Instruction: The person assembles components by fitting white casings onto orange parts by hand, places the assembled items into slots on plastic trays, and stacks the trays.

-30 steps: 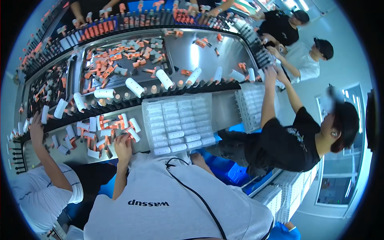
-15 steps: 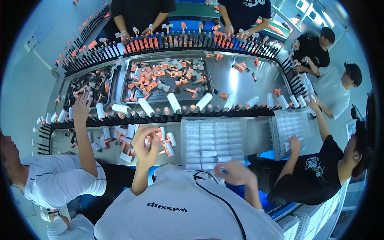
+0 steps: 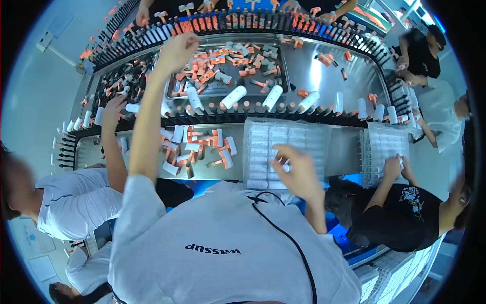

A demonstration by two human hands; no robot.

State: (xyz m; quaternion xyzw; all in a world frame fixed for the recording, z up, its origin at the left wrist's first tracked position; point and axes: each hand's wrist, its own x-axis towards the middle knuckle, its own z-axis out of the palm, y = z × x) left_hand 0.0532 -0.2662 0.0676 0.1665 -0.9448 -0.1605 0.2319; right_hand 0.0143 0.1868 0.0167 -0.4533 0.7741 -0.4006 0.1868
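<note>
My left hand (image 3: 179, 52) reaches far across the table, over the back rim of a metal tray (image 3: 166, 91) of loose orange and grey T-shaped parts. Its fingers are curled near the far row of black pegs (image 3: 207, 24); whatever they hold is hidden. Over a clear plastic blister tray (image 3: 246, 147) hangs my right hand (image 3: 299, 171), thumb and fingers closed around a small white piece (image 3: 286, 168). White cylinders (image 3: 257, 185) lie in the tray's nearest compartments. Orange and white T-shaped parts (image 3: 225, 158) lie on the metal table left of the tray.
White sleeves (image 3: 234, 96) lean on a nearer peg row (image 3: 217, 118). A co-worker's hand (image 3: 112, 109) at left is by a tray of dark parts (image 3: 126, 76). At right another co-worker's hands (image 3: 397, 167) work over a second blister tray (image 3: 387, 131). More people stand across the table.
My left hand has moved from above the near T-shaped parts to the far pegs. My right hand has moved up from the blister tray's front edge to over it. The view has tipped downward.
</note>
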